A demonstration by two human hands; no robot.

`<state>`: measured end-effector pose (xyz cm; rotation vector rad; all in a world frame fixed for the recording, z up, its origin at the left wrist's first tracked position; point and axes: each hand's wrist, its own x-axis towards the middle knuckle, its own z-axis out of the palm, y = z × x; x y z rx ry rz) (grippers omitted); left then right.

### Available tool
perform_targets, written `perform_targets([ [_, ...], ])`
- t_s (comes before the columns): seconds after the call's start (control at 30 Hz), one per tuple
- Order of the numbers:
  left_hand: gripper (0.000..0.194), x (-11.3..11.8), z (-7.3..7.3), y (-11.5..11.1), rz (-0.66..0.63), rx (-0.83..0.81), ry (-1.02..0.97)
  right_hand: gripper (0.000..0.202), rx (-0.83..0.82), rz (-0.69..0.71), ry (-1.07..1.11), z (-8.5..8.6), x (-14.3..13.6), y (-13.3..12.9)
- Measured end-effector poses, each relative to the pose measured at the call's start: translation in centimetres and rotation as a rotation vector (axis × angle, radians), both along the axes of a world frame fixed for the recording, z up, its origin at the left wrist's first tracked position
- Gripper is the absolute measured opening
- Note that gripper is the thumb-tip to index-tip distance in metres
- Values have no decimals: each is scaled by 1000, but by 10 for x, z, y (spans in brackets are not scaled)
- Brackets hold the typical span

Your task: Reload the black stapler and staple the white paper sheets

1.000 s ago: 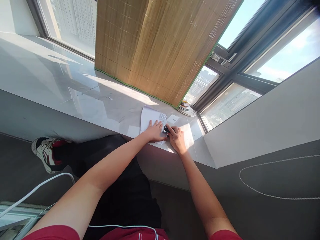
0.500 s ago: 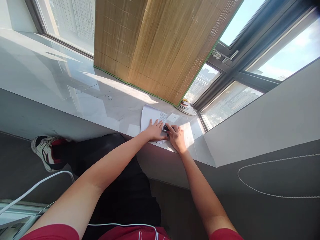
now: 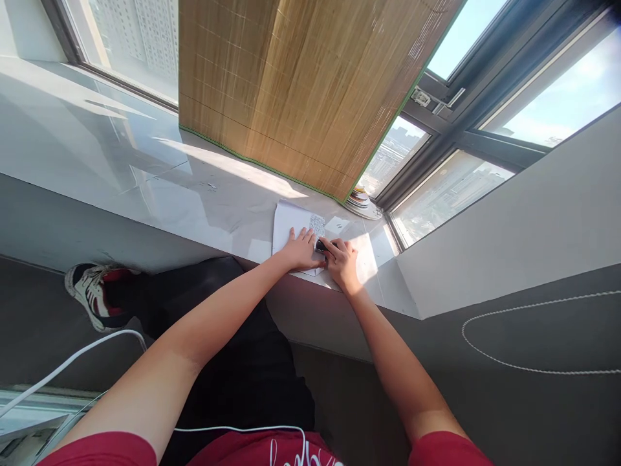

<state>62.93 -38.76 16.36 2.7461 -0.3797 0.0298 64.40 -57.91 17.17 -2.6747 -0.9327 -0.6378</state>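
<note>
A white sheaf of paper (image 3: 286,223) with a dense dark printed patch lies near the front edge of the pale window sill. Spread flat across it, fingers apart, my left hand (image 3: 303,251) presses the paper down. My right hand (image 3: 342,262) is closed round a small black stapler (image 3: 321,245) at the paper's right edge; only its rounded black end shows, the rest being covered by my fingers. The stapler's end is close beside my left fingers.
A bamboo blind (image 3: 291,84) hangs over the sill (image 3: 233,194). Behind its lower right corner stand stacked round discs (image 3: 361,204). Small bits (image 3: 212,186) lie on the sill at left. A white cable (image 3: 77,353) loops near my left arm, and a beaded cord (image 3: 485,366) hangs at right.
The view has shifted slightly. Both hands stay at nearly the same place on the paper, and the stapler is still in my right hand.
</note>
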Motion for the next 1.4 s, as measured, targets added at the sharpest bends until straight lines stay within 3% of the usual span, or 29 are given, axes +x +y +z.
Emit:
perform_targets([
  [0.3,114,-3,5,1,45,30,36,51,-57,-22,0,-1,-3,6],
  [0.4,112,-3,5,3,45,33,31,51,55,-11,28,-4,-1,1],
  [0.53,106,3,4,7,38,12,45,48,291,-201,0,-12,5,-8],
  [0.7,75,16,5,15,119,-124,37,41,507,-301,38,-14,12,-18],
  [0.93,72,20,7,28,224,-488,-10,32,399,-288,44,4,22,-27],
  [1.03,71,18,7,29,284,-641,24,38,492,-308,40,22,27,-6],
  [1.13,61,16,11,32,386,-846,5,39,585,-264,100,39,36,36],
  [1.27,29,15,24,46,669,-1038,-368,25,578,-215,220,43,47,106],
  [1.4,27,15,33,61,807,-1060,-658,17,474,-177,290,31,48,161],
])
